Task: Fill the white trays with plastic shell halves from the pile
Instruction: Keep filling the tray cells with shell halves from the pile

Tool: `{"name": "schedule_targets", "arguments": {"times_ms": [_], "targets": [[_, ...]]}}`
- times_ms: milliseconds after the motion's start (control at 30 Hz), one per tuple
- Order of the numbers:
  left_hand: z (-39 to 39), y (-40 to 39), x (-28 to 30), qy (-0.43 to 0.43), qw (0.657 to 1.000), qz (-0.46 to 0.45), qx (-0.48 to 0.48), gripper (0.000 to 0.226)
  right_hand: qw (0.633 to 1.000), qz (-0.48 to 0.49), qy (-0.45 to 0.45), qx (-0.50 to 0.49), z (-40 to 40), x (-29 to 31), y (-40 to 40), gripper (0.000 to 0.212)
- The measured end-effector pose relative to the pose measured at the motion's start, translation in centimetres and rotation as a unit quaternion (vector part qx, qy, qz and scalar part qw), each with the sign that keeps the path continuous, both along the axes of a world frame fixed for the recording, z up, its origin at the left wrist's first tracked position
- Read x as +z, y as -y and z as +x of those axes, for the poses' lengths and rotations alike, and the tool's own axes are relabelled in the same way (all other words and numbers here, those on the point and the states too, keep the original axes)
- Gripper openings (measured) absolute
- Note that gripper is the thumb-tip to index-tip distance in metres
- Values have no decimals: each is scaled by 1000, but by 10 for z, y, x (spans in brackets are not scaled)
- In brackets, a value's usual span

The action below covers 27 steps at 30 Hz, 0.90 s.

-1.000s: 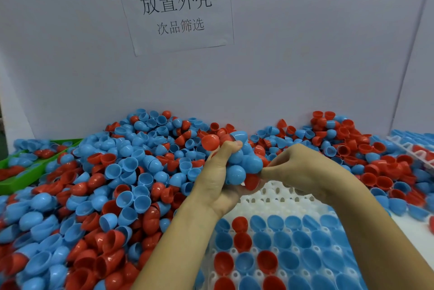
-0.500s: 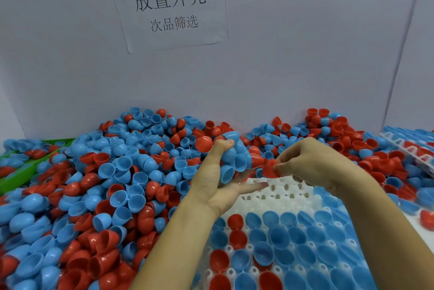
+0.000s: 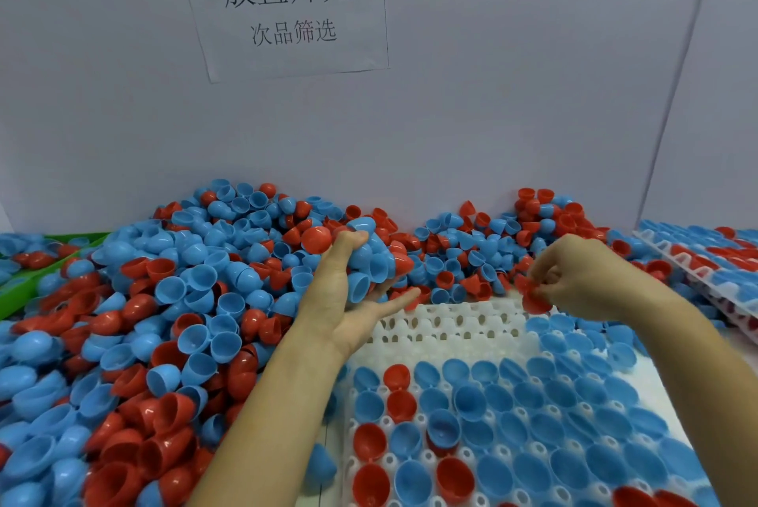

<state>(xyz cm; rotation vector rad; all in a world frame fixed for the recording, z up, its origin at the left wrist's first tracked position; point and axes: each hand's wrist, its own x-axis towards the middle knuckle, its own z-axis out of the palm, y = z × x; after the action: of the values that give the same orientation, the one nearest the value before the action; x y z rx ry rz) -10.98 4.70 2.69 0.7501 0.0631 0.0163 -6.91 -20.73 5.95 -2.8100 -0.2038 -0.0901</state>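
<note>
Head view: left hand (image 3: pixel 348 301) cups shell halves (image 3: pixel 369 260), right hand's (image 3: pixel 582 281) fingers (image 3: pixel 549 289) pinch a red shell (image 3: pixel 533 301) above the white tray (image 3: pixel 451 322).

A left hand (image 3: pixel 348 293) cradles a clutch of blue and red shell halves (image 3: pixel 369 260) above a partly filled white tray (image 3: pixel 451 322), while the right hand (image 3: pixel 574 276) pinches a red shell half (image 3: pixel 533 301) beside the pile (image 3: pixel 164 322).

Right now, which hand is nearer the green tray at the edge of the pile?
Left. The left hand, gripping a handful of shells, is over the middle of the pile, with the green tray far off to its left. The right hand pinches a red shell farther right, above the white tray.
</note>
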Motion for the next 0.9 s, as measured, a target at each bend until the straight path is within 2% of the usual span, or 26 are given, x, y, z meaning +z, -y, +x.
{"name": "schedule_targets", "arguments": {"times_ms": [233,367,567,633,733,800,900], "targets": [[1,-2,1,13,1000,16,-3,55,979,-193,-50,41,10,-26,-18,21],[2,-4,2,24,999,27,-5,51,971,-230,-49,44,9,-34,-25,16],[2,-8,3,31,999,20,-5,54,978,-180,-97,49,5,-23,-21,19],[3,-9,3,30,999,14,-1,53,985,-151,-60,51,0,-19,-19,25],[3,-9,3,28,1000,13,0,53,995,-75,30,66,-20,-16,-25,18],[3,-8,2,27,1000,16,-1,53,993,-11,45,109,-41,-20,-32,16],[3,-7,2,30,999,27,-4,50,981,32,45,186,-70,-31,-38,19]]}}
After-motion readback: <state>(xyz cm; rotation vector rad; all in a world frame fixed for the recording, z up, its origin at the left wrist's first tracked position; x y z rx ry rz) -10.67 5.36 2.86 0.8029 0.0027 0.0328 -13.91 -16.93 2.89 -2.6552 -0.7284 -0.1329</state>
